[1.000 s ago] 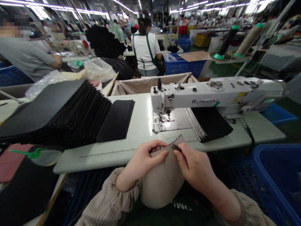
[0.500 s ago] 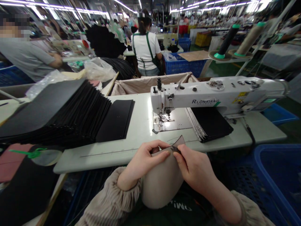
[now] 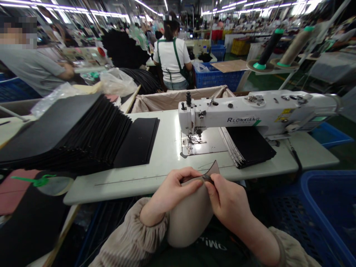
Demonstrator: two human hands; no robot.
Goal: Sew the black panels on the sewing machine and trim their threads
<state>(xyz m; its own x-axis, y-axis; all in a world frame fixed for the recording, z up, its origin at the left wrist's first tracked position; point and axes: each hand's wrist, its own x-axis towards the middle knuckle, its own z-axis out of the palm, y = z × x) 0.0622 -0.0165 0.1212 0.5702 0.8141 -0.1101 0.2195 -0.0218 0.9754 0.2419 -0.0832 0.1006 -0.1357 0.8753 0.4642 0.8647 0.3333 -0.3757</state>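
A flexible grey-beige panel (image 3: 189, 218) curves down over my lap, in front of the table edge. My left hand (image 3: 174, 191) grips its upper edge, thumb on the near face and fingers behind. At that same edge, my right hand (image 3: 229, 196) pinches with thumb and forefinger, close to the left thumb. Something dark shows between the right fingertips; whether it is the panel's dark side or a separate small thing I cannot tell. One thin corner sticks up past the right fingers. Just beyond the hands stands a white sewing machine (image 3: 217, 111).
Left on the table (image 3: 164, 148) lie a thick pile of black panels (image 3: 91, 137) and a smaller black stack (image 3: 137, 141). Another black stack (image 3: 250, 146) sits under the machine arm. A blue basket (image 3: 328, 207) stands at right. Two thread cones rise behind; co-workers sit further back.
Both hands stay on the panel's edge with only a slight shift. The right wrist has moved a little left, and the panel's curve has changed slightly.
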